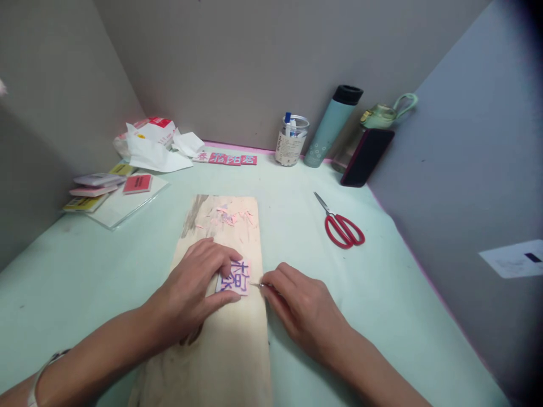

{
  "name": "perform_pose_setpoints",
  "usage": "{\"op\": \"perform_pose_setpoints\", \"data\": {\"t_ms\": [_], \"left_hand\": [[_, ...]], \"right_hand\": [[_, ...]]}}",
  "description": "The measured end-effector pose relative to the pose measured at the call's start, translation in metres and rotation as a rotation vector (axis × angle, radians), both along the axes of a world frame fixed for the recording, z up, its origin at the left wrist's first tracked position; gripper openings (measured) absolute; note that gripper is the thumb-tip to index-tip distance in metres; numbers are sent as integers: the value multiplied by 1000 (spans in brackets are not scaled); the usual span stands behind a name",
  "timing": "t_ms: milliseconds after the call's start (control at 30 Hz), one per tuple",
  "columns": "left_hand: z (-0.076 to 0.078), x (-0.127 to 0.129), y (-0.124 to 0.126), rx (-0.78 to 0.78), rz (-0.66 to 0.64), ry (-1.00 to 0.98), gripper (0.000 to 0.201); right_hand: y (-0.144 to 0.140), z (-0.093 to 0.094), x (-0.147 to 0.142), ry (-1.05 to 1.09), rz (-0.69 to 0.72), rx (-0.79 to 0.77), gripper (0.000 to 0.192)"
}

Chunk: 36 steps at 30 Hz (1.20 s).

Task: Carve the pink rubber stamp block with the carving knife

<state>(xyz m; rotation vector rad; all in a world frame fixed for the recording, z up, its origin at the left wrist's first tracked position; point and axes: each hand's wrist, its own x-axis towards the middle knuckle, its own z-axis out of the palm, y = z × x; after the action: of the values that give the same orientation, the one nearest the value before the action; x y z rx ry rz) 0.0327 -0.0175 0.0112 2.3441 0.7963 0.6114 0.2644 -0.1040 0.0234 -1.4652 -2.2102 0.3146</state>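
Observation:
On a wooden board (241, 345) lies a small flat square carving block (242, 277), pale pinkish with purple character strokes on its face. My left hand (199, 277) holds it down, thumb along the near edge and bent fingers over its left part, which they hide. My right hand (301, 299) pinches a slim carving knife (256, 284), its thin metal tip pointing left at the block's right edge. Most of the knife's handle is hidden in my fingers. Pink and purple shavings (229, 216) are scattered on the board's far end.
Red-handled scissors (343, 229) lie right of the board. A phone (367, 158), a teal flask (333, 127), a green bottle (379, 116) and a jar (292, 144) stand behind. Carved pink blocks (231, 159), tissues (156, 150) and stacked small packs (95, 189) lie back left.

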Motion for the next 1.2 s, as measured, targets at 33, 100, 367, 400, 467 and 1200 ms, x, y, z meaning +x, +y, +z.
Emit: {"op": "perform_pose_setpoints", "data": {"t_ms": [33,100,367,400,467,1200], "left_hand": [[0,0,0,-1,-2,0,24],[0,0,-1,-1,-5,-1,24],[-1,0,1,5,-16,0,26],[-1,0,1,6,-17,2,26],[-1,-1,1,8,-15,2,26],[-2,0,1,9,-11,-3,26]], "right_hand": [[0,1,0,-10,6,-7,21],[0,2,-1,-44,14,8,21],[-2,14,6,-176,122,123,27],[-2,15,7,-167,133,123,27],[-2,16,8,-147,124,125,25],[-1,10,4,-119,55,167,26]]}}
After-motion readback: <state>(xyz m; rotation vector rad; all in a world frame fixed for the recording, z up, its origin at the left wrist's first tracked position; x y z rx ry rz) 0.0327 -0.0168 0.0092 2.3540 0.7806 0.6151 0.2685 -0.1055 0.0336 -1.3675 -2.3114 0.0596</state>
